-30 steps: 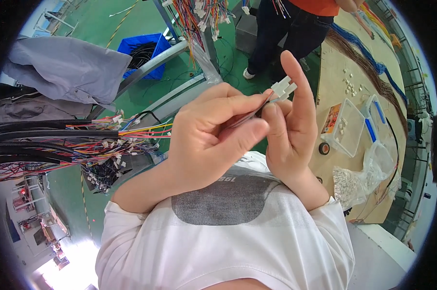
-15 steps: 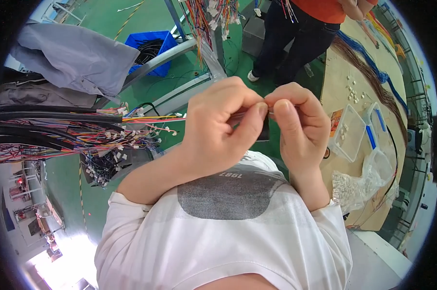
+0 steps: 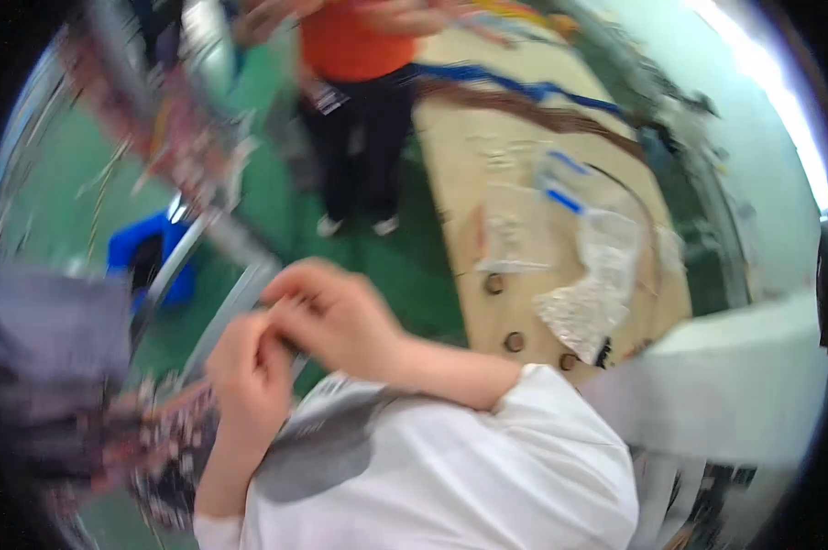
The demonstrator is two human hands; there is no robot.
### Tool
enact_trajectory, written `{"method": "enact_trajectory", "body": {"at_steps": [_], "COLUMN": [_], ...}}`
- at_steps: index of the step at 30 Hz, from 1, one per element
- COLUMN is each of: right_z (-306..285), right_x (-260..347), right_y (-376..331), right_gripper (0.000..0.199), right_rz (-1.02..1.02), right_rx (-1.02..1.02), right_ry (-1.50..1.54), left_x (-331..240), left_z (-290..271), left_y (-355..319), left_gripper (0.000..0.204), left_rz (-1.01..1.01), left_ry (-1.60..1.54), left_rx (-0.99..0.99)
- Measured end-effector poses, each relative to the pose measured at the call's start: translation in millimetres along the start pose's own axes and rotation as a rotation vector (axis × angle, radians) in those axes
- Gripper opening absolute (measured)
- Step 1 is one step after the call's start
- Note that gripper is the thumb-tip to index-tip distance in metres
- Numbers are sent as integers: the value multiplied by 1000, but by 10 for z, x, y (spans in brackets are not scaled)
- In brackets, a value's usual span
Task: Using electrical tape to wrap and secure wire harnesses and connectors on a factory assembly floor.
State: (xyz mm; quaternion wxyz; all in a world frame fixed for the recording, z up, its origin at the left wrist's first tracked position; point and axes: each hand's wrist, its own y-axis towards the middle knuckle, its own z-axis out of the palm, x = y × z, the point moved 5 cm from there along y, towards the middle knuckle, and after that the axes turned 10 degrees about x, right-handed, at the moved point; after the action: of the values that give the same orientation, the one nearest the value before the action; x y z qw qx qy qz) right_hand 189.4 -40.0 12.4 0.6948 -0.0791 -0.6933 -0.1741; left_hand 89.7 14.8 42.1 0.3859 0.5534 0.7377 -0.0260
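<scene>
White shirt cloth (image 3: 487, 477), with a dark grey patch (image 3: 318, 463) on the chest, lies below the grip. There the left hand (image 3: 249, 362) and the right hand (image 3: 340, 316) meet, touching, both with fingers curled inward, the right reaching across to the left one's fingertips. The scene is smeared by motion, so I cannot tell whether anything is pinched between them. Down and to the left of the grip, beside the left wrist, is a blurred bundle of coloured wires (image 3: 162, 440) with pale ends, the nearest work material to the hands. A metal bar (image 3: 214, 325) slants past just behind the left hand. Farther left hangs grey cloth (image 3: 52, 316), and up and left of the grip a blue bin (image 3: 177, 280) stands on the green floor (image 3: 414, 275). Beyond the hands is a person in an orange top (image 3: 354, 46). Well to the right, a wooden table (image 3: 460, 211) bears blue strands (image 3: 487, 78), brown strands (image 3: 505, 103) and a clear bag of small pale pieces (image 3: 583, 316).
</scene>
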Motion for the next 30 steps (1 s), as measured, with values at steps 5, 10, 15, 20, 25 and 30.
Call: {"method": "enact_trajectory", "body": {"at_steps": [5,10,15,20,25,30], "right_z": [40,-115,-153,-152,-100,-122], "right_x": [-231,-102,17,-25,4,-40], "right_y": [2,-123,-180,-198,-230,-265], "right_gripper": [12,14,14,14,15,14], "right_rz": [39,37,-55,-34,-111,-99], "right_rx": [61,-20,10,75,82,60], "right_ry": [119,-7,-177,-124,-75,-138], "left_x": [-17,62,83,214,273,229], "left_z": [114,273,257,344,448,512], "left_y": [-75,-63,-44,-115,-114,-91], "left_gripper": [5,22,24,18,33,35], "left_rz": [71,22,56,10,-312,-665], "left_ry": [23,-137,-124,-334,-669,-1226], "left_rx": [73,64,73,142,311,541]}}
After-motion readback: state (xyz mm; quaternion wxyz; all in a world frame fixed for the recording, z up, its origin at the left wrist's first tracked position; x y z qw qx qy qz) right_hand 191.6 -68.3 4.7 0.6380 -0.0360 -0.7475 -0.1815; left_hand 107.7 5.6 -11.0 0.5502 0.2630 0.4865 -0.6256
